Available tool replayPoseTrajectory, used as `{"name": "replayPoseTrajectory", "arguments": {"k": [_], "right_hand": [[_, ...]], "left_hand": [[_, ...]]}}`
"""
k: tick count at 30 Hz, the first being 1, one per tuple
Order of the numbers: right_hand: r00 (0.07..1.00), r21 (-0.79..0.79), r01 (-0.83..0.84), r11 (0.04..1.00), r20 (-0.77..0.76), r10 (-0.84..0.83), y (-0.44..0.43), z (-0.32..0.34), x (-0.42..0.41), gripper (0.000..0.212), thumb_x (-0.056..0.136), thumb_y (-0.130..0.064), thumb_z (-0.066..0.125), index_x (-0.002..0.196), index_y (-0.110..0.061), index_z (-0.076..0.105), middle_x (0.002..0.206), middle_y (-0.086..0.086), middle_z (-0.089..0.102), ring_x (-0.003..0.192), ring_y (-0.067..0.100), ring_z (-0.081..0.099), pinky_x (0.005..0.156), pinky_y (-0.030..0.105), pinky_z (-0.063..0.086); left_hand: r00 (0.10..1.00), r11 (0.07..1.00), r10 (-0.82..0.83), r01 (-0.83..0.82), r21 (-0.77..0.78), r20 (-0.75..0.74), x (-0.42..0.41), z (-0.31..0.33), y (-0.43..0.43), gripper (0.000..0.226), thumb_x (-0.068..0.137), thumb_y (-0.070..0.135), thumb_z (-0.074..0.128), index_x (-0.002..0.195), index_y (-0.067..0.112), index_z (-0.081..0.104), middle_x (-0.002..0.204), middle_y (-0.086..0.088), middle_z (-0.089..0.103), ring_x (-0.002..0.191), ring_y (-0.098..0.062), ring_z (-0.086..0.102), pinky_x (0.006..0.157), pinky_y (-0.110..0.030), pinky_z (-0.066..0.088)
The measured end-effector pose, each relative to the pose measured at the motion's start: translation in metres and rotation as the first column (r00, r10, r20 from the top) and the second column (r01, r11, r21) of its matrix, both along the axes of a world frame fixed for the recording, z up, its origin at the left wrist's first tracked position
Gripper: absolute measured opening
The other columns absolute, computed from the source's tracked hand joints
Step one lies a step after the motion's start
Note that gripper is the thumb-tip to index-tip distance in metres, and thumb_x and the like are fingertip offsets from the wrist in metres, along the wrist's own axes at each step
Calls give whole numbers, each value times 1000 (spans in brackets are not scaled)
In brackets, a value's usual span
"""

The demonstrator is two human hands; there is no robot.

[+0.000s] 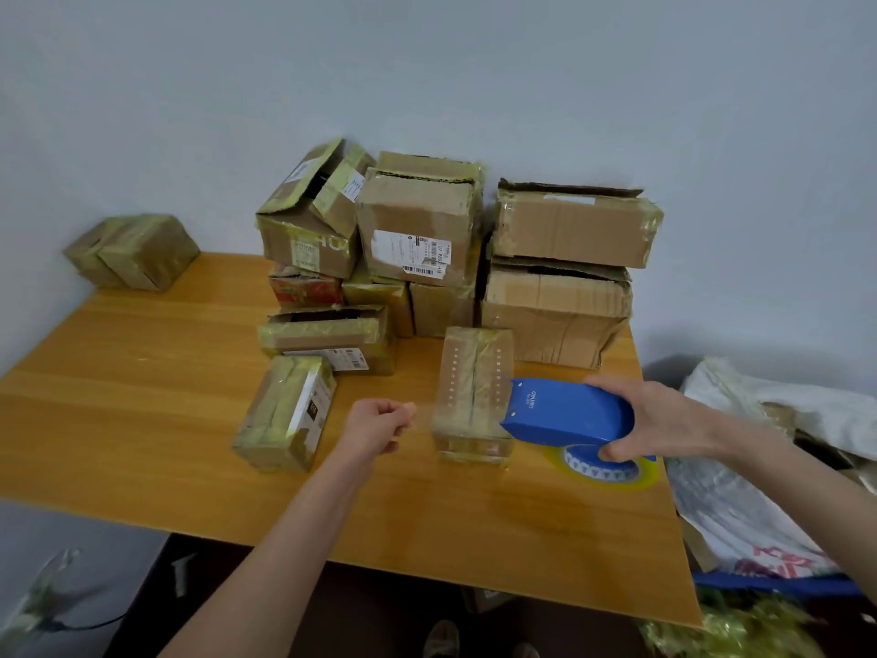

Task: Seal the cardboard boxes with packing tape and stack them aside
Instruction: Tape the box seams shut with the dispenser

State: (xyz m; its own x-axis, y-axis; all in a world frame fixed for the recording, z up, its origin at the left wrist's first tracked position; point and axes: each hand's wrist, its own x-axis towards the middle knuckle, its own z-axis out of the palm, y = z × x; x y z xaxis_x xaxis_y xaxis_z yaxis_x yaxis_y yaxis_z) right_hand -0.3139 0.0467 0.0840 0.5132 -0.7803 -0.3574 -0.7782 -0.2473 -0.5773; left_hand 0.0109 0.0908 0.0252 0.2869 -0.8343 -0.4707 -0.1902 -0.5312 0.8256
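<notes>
Our right hand (664,420) grips the blue tape dispenser (569,413), whose nose touches the small box (474,372) standing between both hands on the table (142,420). Our left hand (379,427) is curled, thumb against forefinger; we cannot tell whether it pinches a tape end. We judge this box nearly sealed. A taped box (284,410) lies left of the left hand. Beyond both hands, the pile of boxes (555,311) shows open flaps, so most work remains. Plastic bags (759,467) crowd the right of the right hand.
</notes>
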Motion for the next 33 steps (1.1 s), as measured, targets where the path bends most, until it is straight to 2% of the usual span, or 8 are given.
{"name": "replayPoseTrajectory", "arguments": {"k": [4,6,8,13,21,28,31,33], "right_hand": [[999,3,-1,1000,-44,2,1,-7,-4,71,75,-22,77,123,-50,34,110,-14,57,93,8,61,79,23,53],[991,-13,-37,999,-132,35,0,-12,-4,86,74,-30,76,137,-53,23,118,-14,54,99,11,58,86,30,53],[977,-37,-71,997,-205,62,-1,-17,-2,91,73,-38,76,144,-49,20,122,-14,53,103,13,56,89,34,51],[972,-41,-79,996,-226,68,-3,-23,0,85,75,-38,75,143,-44,24,119,-12,56,103,12,56,88,33,51],[960,28,-67,997,-272,72,-5,-42,7,87,72,-35,73,143,-43,24,112,-12,56,99,13,56,85,36,53],[959,71,-22,997,-281,41,-1,-56,19,90,75,-32,71,147,-41,18,112,-7,54,98,18,55,80,35,53],[963,74,8,997,-269,13,2,-62,18,90,75,-31,72,147,-40,19,111,-5,55,98,19,56,82,38,53],[965,62,13,998,-262,4,3,-62,18,88,75,-31,71,146,-40,21,108,-6,55,96,18,56,81,38,54]], "left_hand": [[999,1000,2,-2,9,44,0,-5,-1,17,92,22,63,81,8,64,76,-1,57,70,-12,50,58,-22,44],[998,1000,-10,9,8,67,-5,-8,-3,18,92,22,62,80,9,63,75,-1,57,68,-12,48,57,-22,44],[996,1000,-17,17,12,82,-10,-13,-5,19,93,20,61,78,9,62,73,-1,57,65,-12,47,56,-22,44],[990,999,-17,13,33,138,-13,-26,-11,24,94,18,61,71,11,59,68,-1,56,61,-13,46,53,-24,42],[984,995,-42,24,102,171,-11,-46,-13,25,93,21,61,70,11,57,64,-3,51,59,-15,44,57,-29,41],[957,988,-117,85,131,267,-6,-48,-25,27,95,25,59,69,16,56,72,-4,55,66,-17,48,71,-34,46],[949,983,-155,121,137,275,-8,-54,-26,22,96,26,56,80,12,61,86,-9,61,67,-17,50,67,-33,48],[903,972,-220,173,157,368,-8,-52,-27,25,97,30,54,106,9,65,95,-9,63,74,-19,57,72,-37,56]]}}
